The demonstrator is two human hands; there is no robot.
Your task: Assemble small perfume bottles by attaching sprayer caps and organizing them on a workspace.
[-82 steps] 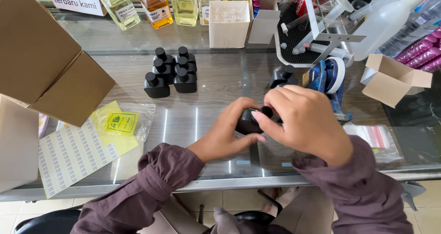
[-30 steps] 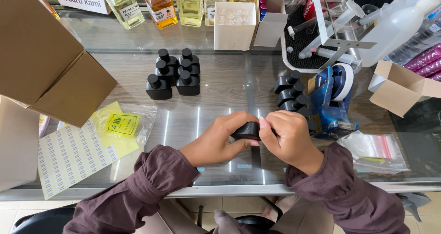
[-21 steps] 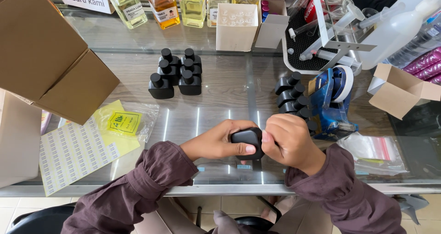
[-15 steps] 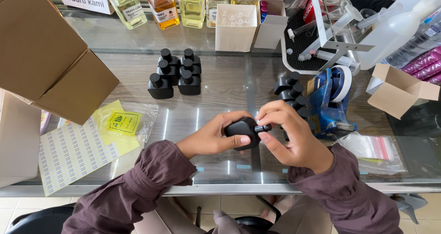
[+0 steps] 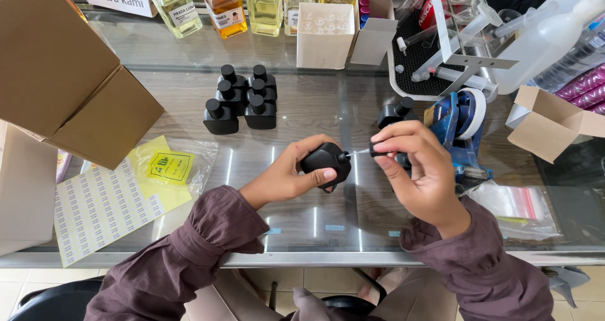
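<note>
My left hand [image 5: 287, 177] grips a small black bottle [image 5: 324, 160] tipped on its side above the glass counter [image 5: 315, 214]. My right hand [image 5: 416, 170] pinches the bottle's black cap [image 5: 380, 149], pulled a short way out to the right, with a thin tube [image 5: 358, 153] spanning the gap to the bottle's neck. A cluster of several matching black bottles [image 5: 242, 100] stands upright further back on the counter. More black bottles [image 5: 396, 112] sit just behind my right hand.
A blue tape dispenser [image 5: 463, 129] is right of my right hand. Cardboard boxes [image 5: 69, 75] fill the left. A label sheet [image 5: 94, 204] and yellow packet [image 5: 169, 167] lie front left. Perfume bottles [image 5: 220, 6], a white box [image 5: 324, 34], a small open carton [image 5: 548, 119] sit behind.
The hands were together around the bottle; now my right hand has drawn the cap out to the right, exposing the thin tube. The bottle lies tipped sideways in my left hand.
</note>
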